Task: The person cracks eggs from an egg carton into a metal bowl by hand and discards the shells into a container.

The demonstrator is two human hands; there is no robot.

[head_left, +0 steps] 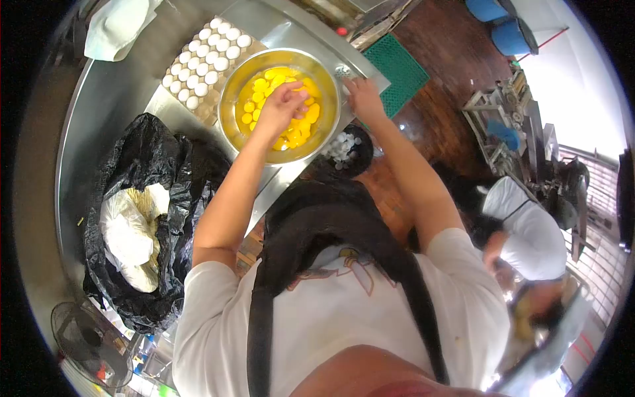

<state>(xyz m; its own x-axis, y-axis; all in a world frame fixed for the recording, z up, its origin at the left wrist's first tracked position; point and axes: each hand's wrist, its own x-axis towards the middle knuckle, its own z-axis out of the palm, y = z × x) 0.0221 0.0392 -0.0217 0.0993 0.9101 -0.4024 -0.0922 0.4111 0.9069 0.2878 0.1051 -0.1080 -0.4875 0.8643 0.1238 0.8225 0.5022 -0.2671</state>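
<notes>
A steel bowl (228, 135) full of egg yolks (266, 86) and clear egg white sits at the metal table's edge. My left hand (283, 109) hangs over the bowl with its fingers curled in; a pale bit shows by the fingertips, too small to name. My right hand (364, 99) is just right of the bowl, over the table corner, fingers stretched out and nothing visible in them. White eggs (202, 59) stand in rows in a cardboard tray (239, 61) left of the bowl. Below my right hand is a dark container (362, 159) holding broken eggshells (342, 147).
A black plastic bag (155, 145) with a white, clear-wrapped bundle (129, 235) lies on the left of the metal table (86, 126). A green crate (395, 73) stands past the right corner. Another person in a white shirt (529, 231) is at the right; blue barrels (512, 36) stand behind.
</notes>
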